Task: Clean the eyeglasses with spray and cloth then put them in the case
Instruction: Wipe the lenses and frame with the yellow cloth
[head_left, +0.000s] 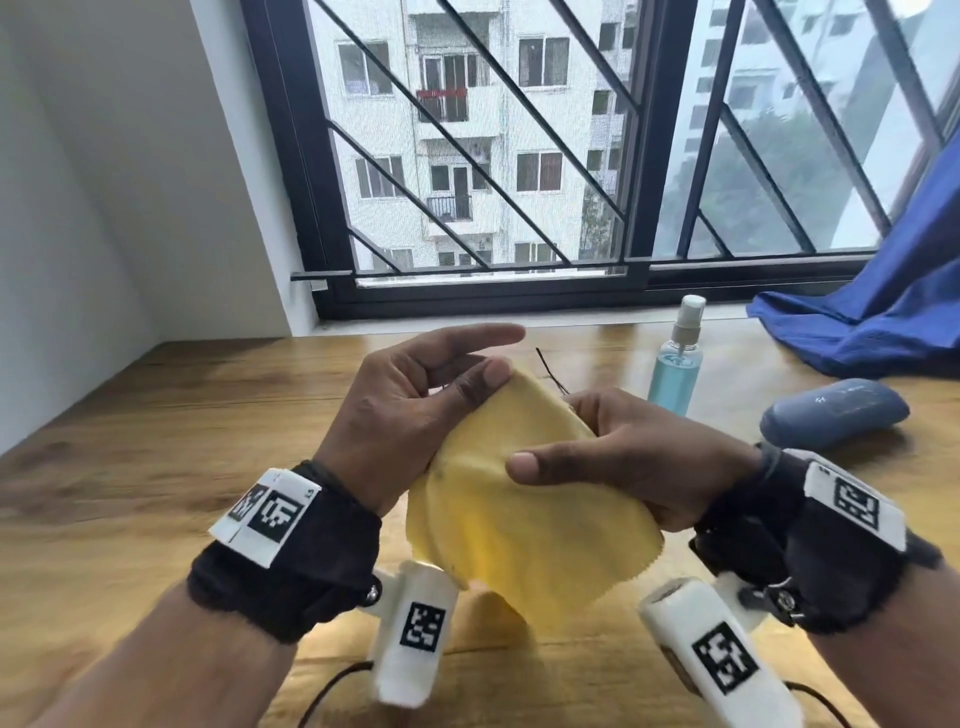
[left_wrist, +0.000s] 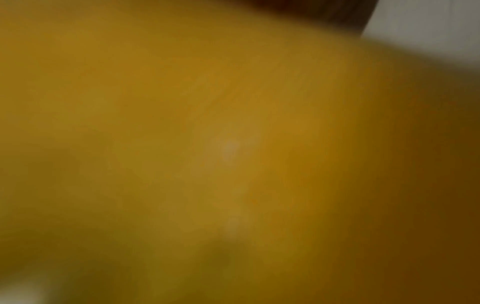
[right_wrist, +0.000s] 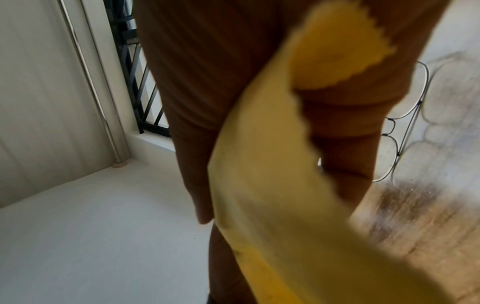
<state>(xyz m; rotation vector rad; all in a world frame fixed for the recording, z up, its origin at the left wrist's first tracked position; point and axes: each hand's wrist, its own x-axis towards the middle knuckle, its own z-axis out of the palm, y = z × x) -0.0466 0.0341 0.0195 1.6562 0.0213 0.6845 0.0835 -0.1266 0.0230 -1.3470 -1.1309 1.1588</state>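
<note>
Both hands hold a yellow cloth (head_left: 519, 509) above the wooden table (head_left: 156, 415). My left hand (head_left: 485, 364) pinches the cloth's top edge under its thumb, index finger stretched out. My right hand (head_left: 571, 441) grips the cloth from the right, thumb on top. The eyeglasses are wrapped in the cloth; only a thin dark temple (head_left: 551, 370) pokes out in the head view. In the right wrist view the wire-framed eyeglasses (right_wrist: 401, 123) show beyond my fingers (right_wrist: 345, 144) and the cloth (right_wrist: 272, 164). Blurred yellow cloth (left_wrist: 207, 144) fills the left wrist view. Which hand holds the frame is hidden.
A spray bottle (head_left: 675, 358) with blue liquid stands at the back right. A closed blue-grey glasses case (head_left: 836, 410) lies right of it. Blue fabric (head_left: 883, 312) is bunched in the far right corner under the barred window (head_left: 467, 156).
</note>
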